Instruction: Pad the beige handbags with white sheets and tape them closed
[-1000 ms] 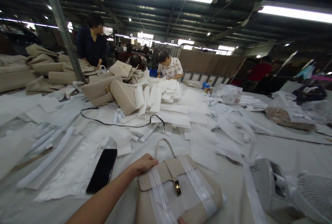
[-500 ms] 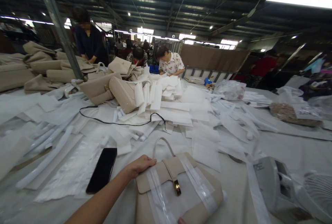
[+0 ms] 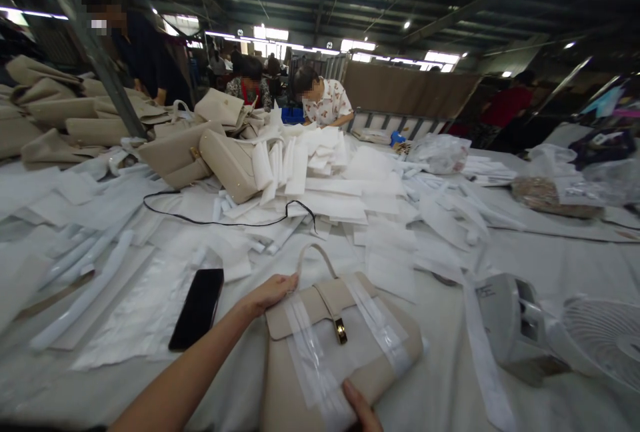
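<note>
A beige handbag (image 3: 327, 365) lies flap side up before me, its thin handle (image 3: 319, 250) standing in an arch. Translucent strips (image 3: 313, 359) run down its front on both sides of a gold clasp (image 3: 341, 330). My left hand (image 3: 273, 292) is closed on the bag's upper left corner, beside the base of the handle. At the lower edge, the thumb of my right hand (image 3: 363, 409) presses on the front; its other fingers are hidden. A black phone (image 3: 197, 310) rests on the sheet left of the bag, near my left forearm.
White foam sheets (image 3: 330, 209) and several beige bags (image 3: 227, 162) are heaped beyond. A black cord (image 3: 225, 222) crosses the sheets. On the right lies a small white fan (image 3: 605, 339). A metal post (image 3: 90, 45) rises at left. Several people work across the table.
The view has shifted, so the handbag sits slightly higher in the picture. More of my right thumb now shows on its front. My left hand keeps its hold on the corner.
</note>
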Demonstrator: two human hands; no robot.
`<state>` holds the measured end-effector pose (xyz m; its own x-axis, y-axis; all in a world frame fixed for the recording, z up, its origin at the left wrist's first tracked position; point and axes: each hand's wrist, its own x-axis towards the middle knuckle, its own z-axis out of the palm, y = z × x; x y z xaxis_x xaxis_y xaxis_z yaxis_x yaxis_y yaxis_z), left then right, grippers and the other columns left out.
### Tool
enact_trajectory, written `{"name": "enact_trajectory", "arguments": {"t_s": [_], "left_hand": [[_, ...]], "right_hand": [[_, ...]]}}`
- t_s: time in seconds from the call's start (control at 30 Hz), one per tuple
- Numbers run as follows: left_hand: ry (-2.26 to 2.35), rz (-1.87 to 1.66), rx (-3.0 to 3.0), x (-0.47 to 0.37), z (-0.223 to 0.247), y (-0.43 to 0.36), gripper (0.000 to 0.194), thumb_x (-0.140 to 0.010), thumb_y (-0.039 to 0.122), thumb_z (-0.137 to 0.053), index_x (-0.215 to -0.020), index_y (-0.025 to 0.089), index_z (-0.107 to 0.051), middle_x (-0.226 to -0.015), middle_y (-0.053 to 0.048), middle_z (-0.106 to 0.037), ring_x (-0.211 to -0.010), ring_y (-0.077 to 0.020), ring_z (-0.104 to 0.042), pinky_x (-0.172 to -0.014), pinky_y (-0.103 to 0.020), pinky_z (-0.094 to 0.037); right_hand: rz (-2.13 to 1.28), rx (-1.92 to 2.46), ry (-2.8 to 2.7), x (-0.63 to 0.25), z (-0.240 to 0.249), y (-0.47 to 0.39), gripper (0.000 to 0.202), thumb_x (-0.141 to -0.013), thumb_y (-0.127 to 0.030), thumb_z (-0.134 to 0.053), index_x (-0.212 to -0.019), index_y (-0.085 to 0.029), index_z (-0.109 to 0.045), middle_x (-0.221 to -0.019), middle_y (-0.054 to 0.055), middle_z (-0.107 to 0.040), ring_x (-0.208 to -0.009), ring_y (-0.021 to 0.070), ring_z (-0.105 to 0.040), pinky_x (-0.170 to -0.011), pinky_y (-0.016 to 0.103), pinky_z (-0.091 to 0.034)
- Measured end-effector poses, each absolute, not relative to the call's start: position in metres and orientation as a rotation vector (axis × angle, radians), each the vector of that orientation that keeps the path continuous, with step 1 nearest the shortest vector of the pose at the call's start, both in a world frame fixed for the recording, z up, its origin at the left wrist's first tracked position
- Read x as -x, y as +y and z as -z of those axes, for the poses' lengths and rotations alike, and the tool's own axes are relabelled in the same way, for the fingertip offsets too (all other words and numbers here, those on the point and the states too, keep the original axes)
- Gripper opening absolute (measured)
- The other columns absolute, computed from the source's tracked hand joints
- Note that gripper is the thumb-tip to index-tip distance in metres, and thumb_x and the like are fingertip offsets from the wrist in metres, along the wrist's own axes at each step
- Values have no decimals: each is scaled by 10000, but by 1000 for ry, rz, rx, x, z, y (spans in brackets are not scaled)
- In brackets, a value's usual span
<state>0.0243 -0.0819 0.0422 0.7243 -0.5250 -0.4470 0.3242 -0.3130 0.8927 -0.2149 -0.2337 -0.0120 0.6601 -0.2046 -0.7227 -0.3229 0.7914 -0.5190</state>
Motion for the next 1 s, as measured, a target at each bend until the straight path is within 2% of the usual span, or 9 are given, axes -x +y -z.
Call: {"name": "enact_trajectory", "arguments": {"t_s": [0.1, 0.2, 0.3, 0.43, 0.57, 0.63, 0.73, 1.0], "left_hand": [[-158, 705, -1713, -24, -37, -78, 562, -715, 704, -527, -769, 147, -584, -760, -30, -603, -728, -172, -518, -654, -264, -388], [-131, 588, -1710, -22, -37, -64, 547, -732, 669, -537, -858, 141, -597, -870, -53, -622, -832, -190, -540, -719, -271, -411], [-87, 562, -1673, -13, -40, -40, 594, -757, 675, -508, -986, 133, -590, -944, -75, -631, -858, -191, -576, -743, -284, -440], [-40, 609, -1600, 21, -47, -3, 644, -798, 671, -464, -1129, 126, -551, -1038, -125, -642, -871, -199, -623, -785, -330, -479], [-96, 548, -1575, 75, -49, 21, 481, -794, 591, -553, -953, 141, -613, -931, -92, -661, -851, -192, -611, -795, -307, -471], [-198, 477, -1638, 103, -47, 25, 393, -737, 525, -664, -884, 162, -621, -869, -58, -650, -842, -188, -593, -789, -284, -460], [-330, 388, -1801, 134, -43, 25, 402, -620, 457, -792, -858, 190, -611, -872, -39, -637, -840, -190, -578, -778, -271, -453], [-373, 183, -2010, 158, -27, 7, 390, -666, 515, -744, -809, 212, -544, -909, -64, -614, -837, -202, -587, -744, -289, -491]], "right_hand": [[-13, 639, 943, 211, 8, -226, 653, -554, -462, -805, -1120, -209, -602, -1083, 70, -693, -1094, 311, -597, -872, 410, -522], [-5, 710, 905, 204, 4, -228, 528, -660, -455, -738, -1107, -219, -586, -1088, 54, -693, -1127, 291, -581, -867, 416, -539], [-10, 862, 797, 196, -1, -235, 435, -730, -475, -672, -1084, -235, -596, -1054, 43, -703, -1124, 286, -584, -860, 438, -556], [-25, 1052, 626, 191, -5, -246, 430, -775, -536, -612, -1093, -247, -607, -1039, 50, -704, -1075, 293, -613, -847, 468, -568], [-48, 1058, 643, 189, -9, -254, 454, -783, -535, -611, -1132, -245, -590, -1070, 55, -696, -1111, 305, -590, -877, 498, -553], [-36, 1006, 725, 188, -12, -254, 459, -768, -496, -643, -1153, -259, -569, -1113, 44, -683, -1156, 307, -559, -906, 510, -541], [-19, 934, 831, 184, -16, -248, 460, -747, -428, -682, -1157, -267, -546, -1167, 30, -660, -1207, 300, -514, -935, 513, -529], [22, 792, 954, 175, -25, -225, 469, -693, -362, -738, -1111, -290, -538, -1224, 2, -629, -1203, 279, -525, -871, 435, -572]]}}
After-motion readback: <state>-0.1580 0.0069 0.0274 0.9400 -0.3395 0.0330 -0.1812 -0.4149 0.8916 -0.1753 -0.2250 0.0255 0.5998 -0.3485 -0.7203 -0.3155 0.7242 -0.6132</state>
